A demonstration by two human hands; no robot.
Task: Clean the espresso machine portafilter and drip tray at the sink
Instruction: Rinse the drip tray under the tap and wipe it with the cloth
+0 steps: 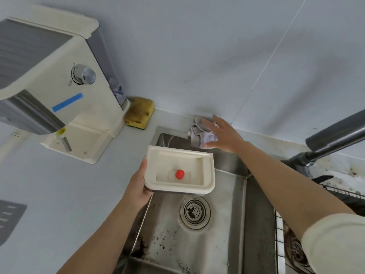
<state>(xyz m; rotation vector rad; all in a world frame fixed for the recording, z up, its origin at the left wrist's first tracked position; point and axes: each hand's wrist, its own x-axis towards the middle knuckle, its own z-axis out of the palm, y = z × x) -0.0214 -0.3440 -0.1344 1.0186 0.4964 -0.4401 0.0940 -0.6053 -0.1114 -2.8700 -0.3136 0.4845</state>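
My left hand [139, 184] grips the left edge of a cream drip tray [205, 165] and holds it level over the steel sink [227, 224]. A red float [180, 173] sits in the tray's well. My right hand [222, 133] reaches to the back rim of the sink with fingers spread, touching a crumpled grey cloth [199, 133]. The cream espresso machine [59, 95] stands on the counter at left, its tray bay bare. No portafilter is visible.
A yellow sponge [140, 111] lies behind the machine by the wall. The sink drain strainer [195, 211] has dark coffee grounds around it. A dark faucet spout [335, 133] juts in from the right above a wire rack [284, 244]. A grey grate [7, 216] lies at far left.
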